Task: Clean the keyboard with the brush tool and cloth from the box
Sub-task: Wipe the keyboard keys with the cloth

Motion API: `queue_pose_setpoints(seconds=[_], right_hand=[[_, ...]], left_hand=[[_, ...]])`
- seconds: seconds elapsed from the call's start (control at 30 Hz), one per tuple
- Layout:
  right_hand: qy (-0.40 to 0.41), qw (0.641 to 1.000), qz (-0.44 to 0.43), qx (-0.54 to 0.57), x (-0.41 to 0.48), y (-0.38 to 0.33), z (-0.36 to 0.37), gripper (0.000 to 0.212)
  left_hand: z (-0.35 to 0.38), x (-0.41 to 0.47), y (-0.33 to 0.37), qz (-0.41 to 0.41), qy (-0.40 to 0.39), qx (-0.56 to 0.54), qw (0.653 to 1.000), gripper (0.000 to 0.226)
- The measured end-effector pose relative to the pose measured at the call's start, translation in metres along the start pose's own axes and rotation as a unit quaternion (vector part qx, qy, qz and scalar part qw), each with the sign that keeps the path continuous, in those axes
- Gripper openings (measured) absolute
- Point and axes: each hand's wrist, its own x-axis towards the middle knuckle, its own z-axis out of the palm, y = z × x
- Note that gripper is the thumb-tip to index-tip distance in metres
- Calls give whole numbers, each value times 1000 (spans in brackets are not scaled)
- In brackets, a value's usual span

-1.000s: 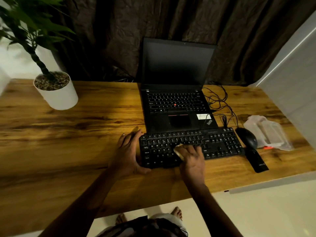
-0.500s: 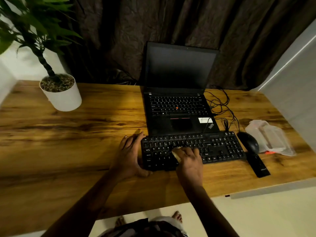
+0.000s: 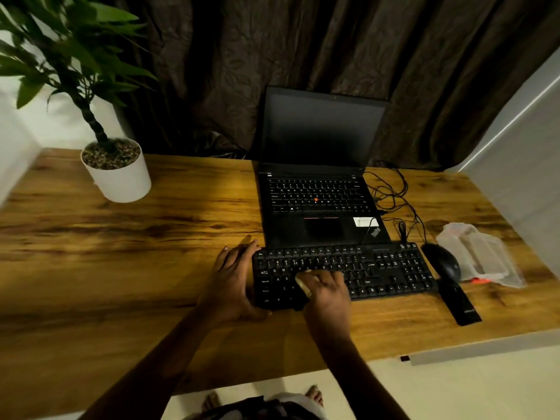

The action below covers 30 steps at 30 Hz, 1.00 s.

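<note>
The black keyboard [image 3: 391, 268] lies on the wooden desk in front of the laptop. My left hand [image 3: 233, 280] grips its left end, thumb along the front edge. My right hand [image 3: 325, 291] rests on the left-middle keys, fingers curled down over a dark cloth [image 3: 299, 304] whose corner pokes out past the keyboard's front edge. A small pale bit [image 3: 303, 285] shows at the thumb side of that hand; I cannot tell what it is. The clear plastic box [image 3: 481, 257] sits open at the far right, with something orange [image 3: 480, 280] beside it.
An open black laptop [image 3: 318, 207] stands right behind the keyboard, with loose cables [image 3: 394, 195] to its right. A black mouse [image 3: 444, 262] and a flat black bar [image 3: 460, 304] lie between keyboard and box. A white plant pot [image 3: 118, 174] stands back left. The desk's front edge [image 3: 454, 350] is close.
My right hand has shifted slightly left and nearer on the keys with the cloth. The left hand keeps its hold. The camera has tilted, so everything sits lower in view.
</note>
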Motion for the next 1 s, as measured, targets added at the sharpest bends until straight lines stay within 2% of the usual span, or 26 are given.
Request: queue_pose_setpoints(seconds=[0.13, 0.3, 0.4, 0.5, 0.63, 0.73, 0.87, 1.0], right_hand=[[5, 999, 38, -14, -1, 8, -6, 60], [10, 998, -35, 49, -4, -36, 3, 33], [-4, 996, -71, 55, -2, -45, 6, 33], [15, 999, -40, 32, -1, -27, 5, 43], [32, 999, -26, 14, 1, -18, 3, 49], [12, 997, -59, 40, 1, -40, 6, 38], [-26, 996, -69, 49, 0, -58, 4, 36], [-61, 994, -77, 39, -2, -53, 2, 55]], left_hand=[[1, 0, 0, -21, -12, -6, 1000, 153], [6, 2, -5, 1, -3, -1, 1000, 152], [4, 3, -4, 1, -6, -9, 1000, 150], [8, 4, -5, -2, -4, -8, 1000, 143], [10, 3, -8, -15, -3, -20, 1000, 153], [9, 4, -8, -9, -9, -10, 1000, 146], [15, 8, -13, -20, -19, 12, 1000, 150], [13, 6, -13, -12, -16, -2, 1000, 148]])
